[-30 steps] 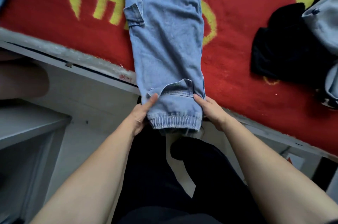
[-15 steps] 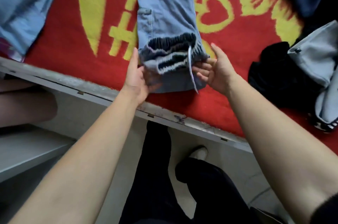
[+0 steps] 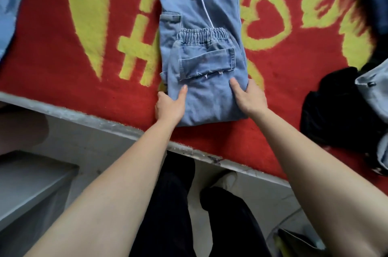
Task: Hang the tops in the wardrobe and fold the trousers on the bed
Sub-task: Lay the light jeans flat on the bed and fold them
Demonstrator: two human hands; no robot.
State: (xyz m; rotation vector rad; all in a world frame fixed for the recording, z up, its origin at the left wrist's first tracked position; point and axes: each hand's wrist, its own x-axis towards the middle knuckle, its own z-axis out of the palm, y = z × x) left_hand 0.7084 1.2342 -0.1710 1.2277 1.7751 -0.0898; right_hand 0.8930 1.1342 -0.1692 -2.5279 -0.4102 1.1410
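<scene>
Far left, a pale blue garment [image 3: 8,4] lying loose on the bed [image 3: 52,80], unsorted. Centre, denim trousers [image 3: 201,93] folded once, cuff up over the leg, left hand [image 3: 170,105] and right hand [image 3: 249,99] each gripping a side of the fold, thumbs on top. Right, a dark heap [image 3: 336,109] and grey garment [image 3: 373,93] waiting, so likely well short of done.

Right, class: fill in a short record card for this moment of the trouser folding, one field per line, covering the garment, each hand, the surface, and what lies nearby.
garment: light blue denim trousers, cuffed leg end folded up over the rest
cuff: elastic hem lying on top, white drawstring above it
left hand: gripping the near left edge of the fold, thumb on top
right hand: gripping the near right edge, thumb on top
surface: red blanket with yellow pattern
nearby: black garment to the right, grey-blue clothing on it
</scene>
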